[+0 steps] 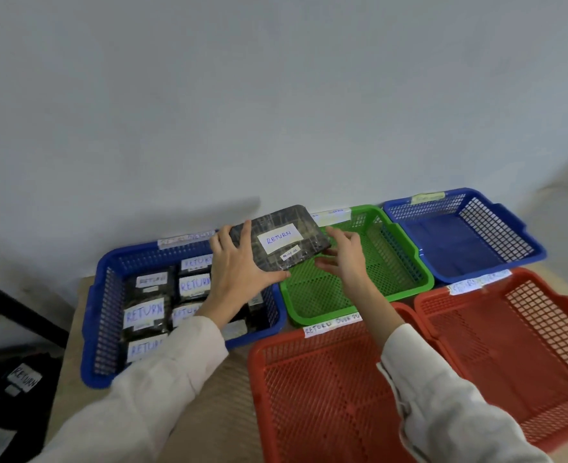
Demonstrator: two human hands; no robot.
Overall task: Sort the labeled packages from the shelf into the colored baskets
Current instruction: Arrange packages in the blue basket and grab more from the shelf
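I hold a flat black package (277, 237) with a white RETURN label and a smaller label below it, raised above the gap between two baskets. My left hand (237, 262) grips its left edge, thumb underneath. My right hand (344, 253) touches its right edge with fingers spread. Below left stands a blue basket (105, 295) filled with several black packages labelled RETURN. Under the package's right side sits an empty green basket (406, 262).
An empty blue basket (496, 222) stands at the back right. Two empty red baskets (309, 396) (526, 335) fill the front. Paper labels are taped to the basket rims. More black RETURN packages (18, 382) lie at the far left, lower down. A plain wall rises behind.
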